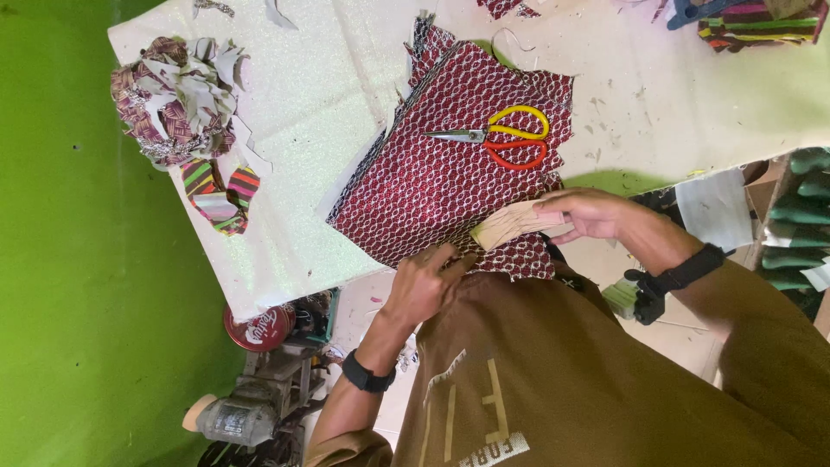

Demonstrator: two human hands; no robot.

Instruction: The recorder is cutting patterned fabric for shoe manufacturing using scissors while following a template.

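Observation:
A stack of dark red patterned fabric [432,186] lies on a white table [320,95]. My right hand [588,212] is shut on a flat beige pattern piece [514,227], holding it against the near edge of the fabric. My left hand [424,281] rests on that same near edge, its fingertips touching the fabric beside the end of the beige piece. A pair of scissors [506,138] with one yellow and one orange handle lies shut on top of the fabric, beyond both hands.
A heap of fabric scraps [177,99] and striped offcuts [220,195] sit at the table's left end. Striped multicoloured cloth [761,22] lies at the far right. Under the table are a red round tin [259,329] and a small motor [238,419]. Green surface on the left.

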